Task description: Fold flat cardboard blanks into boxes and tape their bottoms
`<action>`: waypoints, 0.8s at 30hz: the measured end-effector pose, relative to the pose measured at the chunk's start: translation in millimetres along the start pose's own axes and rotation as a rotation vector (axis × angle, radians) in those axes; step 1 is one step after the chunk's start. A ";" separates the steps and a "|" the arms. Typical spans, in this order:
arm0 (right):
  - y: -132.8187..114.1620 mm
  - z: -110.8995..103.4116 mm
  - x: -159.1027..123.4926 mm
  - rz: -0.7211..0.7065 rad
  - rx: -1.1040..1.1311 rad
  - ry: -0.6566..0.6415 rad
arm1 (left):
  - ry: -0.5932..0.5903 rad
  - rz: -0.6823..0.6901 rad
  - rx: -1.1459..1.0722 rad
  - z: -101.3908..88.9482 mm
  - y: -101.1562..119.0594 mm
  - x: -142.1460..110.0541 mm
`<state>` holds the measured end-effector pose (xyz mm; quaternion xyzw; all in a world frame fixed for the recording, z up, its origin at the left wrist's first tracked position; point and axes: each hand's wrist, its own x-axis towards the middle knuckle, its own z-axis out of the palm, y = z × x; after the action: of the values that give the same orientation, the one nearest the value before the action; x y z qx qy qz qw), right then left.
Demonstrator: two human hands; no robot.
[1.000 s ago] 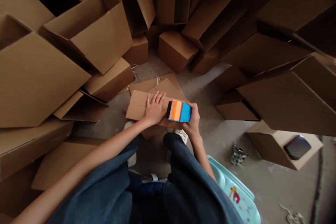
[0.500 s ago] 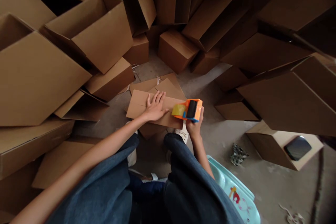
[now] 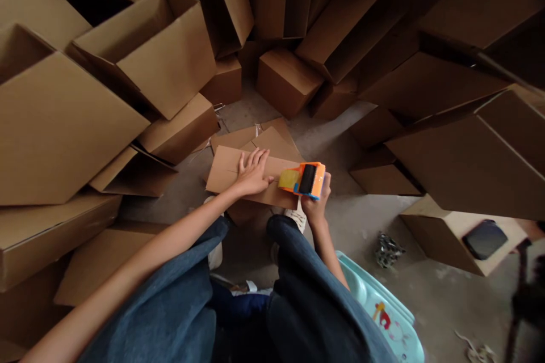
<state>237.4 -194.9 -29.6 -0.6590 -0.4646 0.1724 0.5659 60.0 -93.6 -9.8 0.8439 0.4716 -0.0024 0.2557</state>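
My left hand (image 3: 254,174) lies flat with fingers spread on a flattened cardboard box (image 3: 223,167), low between my feet. My right hand (image 3: 317,201) is wrapped around an orange tape dispenser (image 3: 315,178) with a black roller and a roll of yellowish tape (image 3: 289,180). The dispenser is over the right end of the cardboard; whether it touches the surface I cannot tell. More flat cardboard pieces (image 3: 276,139) are spread under and behind this one.
Open cardboard boxes (image 3: 166,57) crowd the left, back and right (image 3: 464,159). A phone-like dark object (image 3: 485,239) rests on a box at right. On the floor are a turquoise plastic stool (image 3: 383,306), a crumpled shiny scrap (image 3: 388,250) and some string (image 3: 474,346).
The tape dispenser in my right hand has tilted slightly and shifted a little left. My left hand stays put on the cardboard. A dark blurred shape has come in at the lower right edge.
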 end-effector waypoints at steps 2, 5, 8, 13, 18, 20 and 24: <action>1.4 0.0 -0.7 0.002 0.000 0.000 | 0.014 -0.007 -0.024 -0.8 1.1 -0.7; 3.7 -0.3 -1.8 -0.013 -0.011 -0.001 | 0.028 -0.018 -0.050 -0.7 2.0 -1.3; 6.2 -0.6 -2.7 -0.042 -0.014 -0.008 | 0.036 -0.021 -0.065 0.0 1.7 -1.1; 8.3 -0.5 -3.1 -0.029 -0.017 0.007 | 0.002 -0.018 -0.071 -0.9 0.6 1.1; 4.7 0.5 -1.6 -0.049 -0.008 0.011 | -0.022 -0.023 -0.061 -1.8 -1.0 3.4; 3.6 0.7 -1.2 -0.051 -0.012 0.013 | -0.032 -0.022 -0.055 -2.1 -1.4 3.4; 5.4 0.7 -1.4 -0.067 -0.025 0.010 | -0.035 -0.014 -0.063 -3.8 0.0 1.7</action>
<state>238.5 -195.3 -35.1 -0.6509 -0.4858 0.1439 0.5653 60.1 -90.6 -6.9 0.8320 0.4728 -0.0042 0.2903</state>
